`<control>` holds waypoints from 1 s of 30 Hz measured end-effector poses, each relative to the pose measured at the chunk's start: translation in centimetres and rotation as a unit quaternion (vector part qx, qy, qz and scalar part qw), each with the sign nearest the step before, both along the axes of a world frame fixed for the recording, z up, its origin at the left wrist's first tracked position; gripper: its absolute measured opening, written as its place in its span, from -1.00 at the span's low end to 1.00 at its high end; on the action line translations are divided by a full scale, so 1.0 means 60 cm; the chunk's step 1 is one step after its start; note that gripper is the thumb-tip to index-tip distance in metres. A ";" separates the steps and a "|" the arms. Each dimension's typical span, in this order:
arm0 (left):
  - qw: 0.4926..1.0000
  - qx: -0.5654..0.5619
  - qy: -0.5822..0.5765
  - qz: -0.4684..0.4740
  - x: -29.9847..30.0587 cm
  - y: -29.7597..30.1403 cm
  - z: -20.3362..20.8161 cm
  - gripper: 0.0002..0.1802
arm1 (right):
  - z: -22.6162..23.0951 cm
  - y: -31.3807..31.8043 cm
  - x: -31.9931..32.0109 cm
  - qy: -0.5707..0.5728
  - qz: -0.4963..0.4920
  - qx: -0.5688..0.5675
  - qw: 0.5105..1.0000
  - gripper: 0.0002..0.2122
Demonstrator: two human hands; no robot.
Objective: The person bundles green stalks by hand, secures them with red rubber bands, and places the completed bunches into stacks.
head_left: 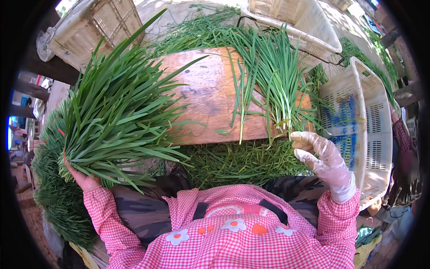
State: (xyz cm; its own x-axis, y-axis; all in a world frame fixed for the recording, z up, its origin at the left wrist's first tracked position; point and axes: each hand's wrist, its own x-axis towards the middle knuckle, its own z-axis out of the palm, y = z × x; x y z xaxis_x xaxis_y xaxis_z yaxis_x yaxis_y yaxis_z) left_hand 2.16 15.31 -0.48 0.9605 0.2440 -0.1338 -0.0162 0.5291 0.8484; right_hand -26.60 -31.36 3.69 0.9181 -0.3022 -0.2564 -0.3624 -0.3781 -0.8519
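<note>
My left hand (84, 177), bare, is closed around the pale base of a large bunch of garlic chives (116, 107). The long green leaves fan up and right over the left side of a wooden board (192, 89). A thin red strip shows by the bunch's base. My right hand (323, 158) wears a thin whitish glove with worn, stained patches. Its fingers are curved, a gap shows between thumb and forefinger, and I see nothing in them. Just beyond those fingertips, a smaller bunch of garlic chives (282, 85) lies on the board, pale ends toward me. Some stray stalks (242, 105) lie beside it.
Trimmed leaves (237, 163) heap below the board, and more greenery (192, 33) lies behind it. Stacked chives (58, 197) stand at the left. White plastic crates sit at upper left (96, 33), upper right (309, 33) and right (358, 121). A person (403, 148) is at the far right.
</note>
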 end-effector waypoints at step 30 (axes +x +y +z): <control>0.987 -0.148 -0.017 -0.060 -0.017 -0.103 0.011 -0.29 | 0.046 0.235 0.226 -0.262 0.137 -0.180 0.938 -0.82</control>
State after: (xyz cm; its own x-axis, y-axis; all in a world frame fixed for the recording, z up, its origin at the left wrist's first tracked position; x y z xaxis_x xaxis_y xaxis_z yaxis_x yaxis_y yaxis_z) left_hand 1.16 9.11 0.21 0.9853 0.0826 -0.1495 0.0365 0.7532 0.6568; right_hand -13.05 -17.27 6.46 0.9455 -0.0165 0.3253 0.2236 -0.6934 -0.6850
